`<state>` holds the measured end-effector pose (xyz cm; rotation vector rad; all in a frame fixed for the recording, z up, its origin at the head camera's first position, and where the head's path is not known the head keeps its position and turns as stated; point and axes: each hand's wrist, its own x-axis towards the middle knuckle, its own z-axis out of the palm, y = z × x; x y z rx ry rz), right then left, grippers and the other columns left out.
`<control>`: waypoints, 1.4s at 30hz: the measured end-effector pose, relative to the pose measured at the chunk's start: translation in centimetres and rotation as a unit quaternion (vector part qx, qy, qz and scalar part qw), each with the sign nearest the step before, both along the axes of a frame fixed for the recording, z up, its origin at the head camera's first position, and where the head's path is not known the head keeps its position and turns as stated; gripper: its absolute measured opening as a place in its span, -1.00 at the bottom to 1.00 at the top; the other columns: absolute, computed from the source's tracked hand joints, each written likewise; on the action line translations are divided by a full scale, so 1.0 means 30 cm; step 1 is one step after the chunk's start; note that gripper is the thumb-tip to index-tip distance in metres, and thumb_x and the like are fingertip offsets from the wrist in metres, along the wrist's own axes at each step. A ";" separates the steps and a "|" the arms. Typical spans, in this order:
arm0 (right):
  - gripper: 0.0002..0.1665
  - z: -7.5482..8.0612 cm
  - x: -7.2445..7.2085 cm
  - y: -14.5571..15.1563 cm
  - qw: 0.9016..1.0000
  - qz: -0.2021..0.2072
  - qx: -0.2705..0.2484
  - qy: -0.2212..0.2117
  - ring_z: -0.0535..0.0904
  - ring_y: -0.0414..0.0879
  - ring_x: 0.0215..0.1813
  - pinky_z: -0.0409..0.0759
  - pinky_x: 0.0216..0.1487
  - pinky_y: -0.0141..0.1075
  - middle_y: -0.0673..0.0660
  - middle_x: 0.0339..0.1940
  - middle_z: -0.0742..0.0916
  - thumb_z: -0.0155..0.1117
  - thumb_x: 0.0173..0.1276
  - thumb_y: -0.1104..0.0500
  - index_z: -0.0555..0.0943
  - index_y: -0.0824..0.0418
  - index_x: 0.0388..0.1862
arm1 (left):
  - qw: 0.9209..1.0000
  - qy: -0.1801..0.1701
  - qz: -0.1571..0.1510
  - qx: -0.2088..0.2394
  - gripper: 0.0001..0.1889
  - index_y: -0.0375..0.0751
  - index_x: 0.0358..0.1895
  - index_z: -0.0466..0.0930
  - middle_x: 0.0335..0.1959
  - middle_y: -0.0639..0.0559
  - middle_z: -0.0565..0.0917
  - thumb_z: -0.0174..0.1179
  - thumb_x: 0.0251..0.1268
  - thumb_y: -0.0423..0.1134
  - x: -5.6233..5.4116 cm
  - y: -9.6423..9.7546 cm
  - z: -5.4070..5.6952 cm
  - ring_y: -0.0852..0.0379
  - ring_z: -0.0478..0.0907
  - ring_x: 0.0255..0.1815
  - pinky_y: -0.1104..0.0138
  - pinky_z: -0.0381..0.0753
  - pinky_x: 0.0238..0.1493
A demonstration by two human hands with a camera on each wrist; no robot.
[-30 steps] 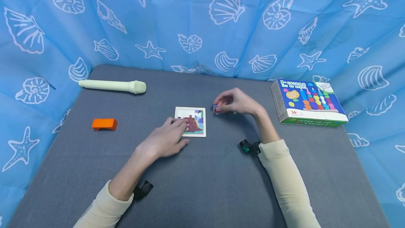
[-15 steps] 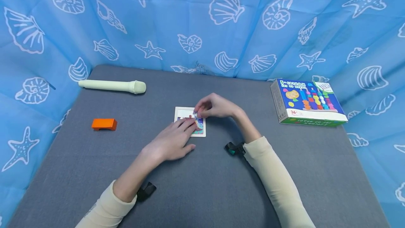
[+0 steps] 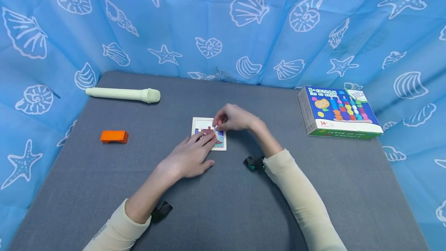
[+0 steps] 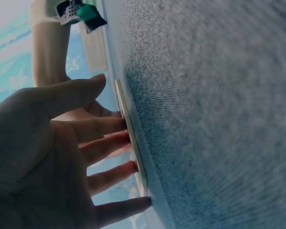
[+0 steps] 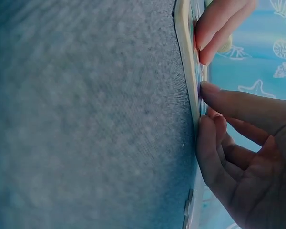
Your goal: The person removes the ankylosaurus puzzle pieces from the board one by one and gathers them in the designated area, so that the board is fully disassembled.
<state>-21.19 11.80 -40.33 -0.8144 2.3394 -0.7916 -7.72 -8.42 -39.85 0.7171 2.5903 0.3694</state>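
Observation:
A small square picture puzzle in a white frame (image 3: 202,119) lies on the grey table, with a dark red dinosaur (image 3: 210,130) printed on it. Straight, spread fingers of my left hand (image 3: 191,155) rest on its lower left part, covering much of the picture. At the upper right of the puzzle, my right hand (image 3: 236,117) pinches a small puzzle piece (image 3: 216,128) against the board, mostly hidden by the fingertips. From the right wrist view, the thumb (image 5: 238,102) touches the picture surface while the curled index finger (image 5: 208,143) sits at the frame's edge.
A pale green toy microphone (image 3: 123,94) lies at the back left, and an orange arched block (image 3: 114,136) in front of it. On the right stands a blue bead-set box (image 3: 341,109). A shell-patterned blue curtain (image 3: 223,22) closes off the back. Flat pieces (image 5: 187,205) lie beyond the right hand.
My right hand has moved left from the table beside the puzzle onto its upper right, bringing the piece along. The left hand has slid slightly right on the board.

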 end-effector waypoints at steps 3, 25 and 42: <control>-0.89 0.005 0.009 -0.004 1.000 0.007 0.014 0.025 0.64 -0.14 -0.20 0.60 -0.13 -0.36 0.09 -0.23 0.77 0.47 0.43 0.30 0.83 0.21 -0.10 | 1.000 -0.003 0.004 -0.002 -0.23 -0.07 0.77 0.15 0.83 -0.02 0.13 0.16 0.69 0.09 0.000 0.002 0.001 -0.18 -0.02 0.86 -0.29 0.13 0.76; -0.80 0.028 0.040 0.082 0.995 -0.026 -0.081 0.056 0.82 -0.02 -0.03 0.82 0.13 -0.10 0.17 -0.07 0.87 0.51 0.42 0.34 0.81 0.27 0.01 | 1.000 0.004 0.002 0.002 -0.23 -0.03 0.77 0.15 0.84 0.02 0.11 0.17 0.67 0.11 -0.002 0.000 -0.005 -0.17 -0.02 0.86 -0.30 0.17 0.74; -0.76 0.036 0.033 0.403 0.990 -0.107 -0.084 0.022 0.76 -0.14 -0.13 0.66 -0.17 -0.42 0.27 -0.04 0.87 0.48 0.49 0.29 0.82 0.29 0.08 | 1.000 0.001 0.007 0.009 -0.23 -0.02 0.78 0.14 0.84 0.04 0.10 0.16 0.68 0.10 0.004 -0.002 -0.008 -0.17 -0.04 0.87 -0.29 0.12 0.76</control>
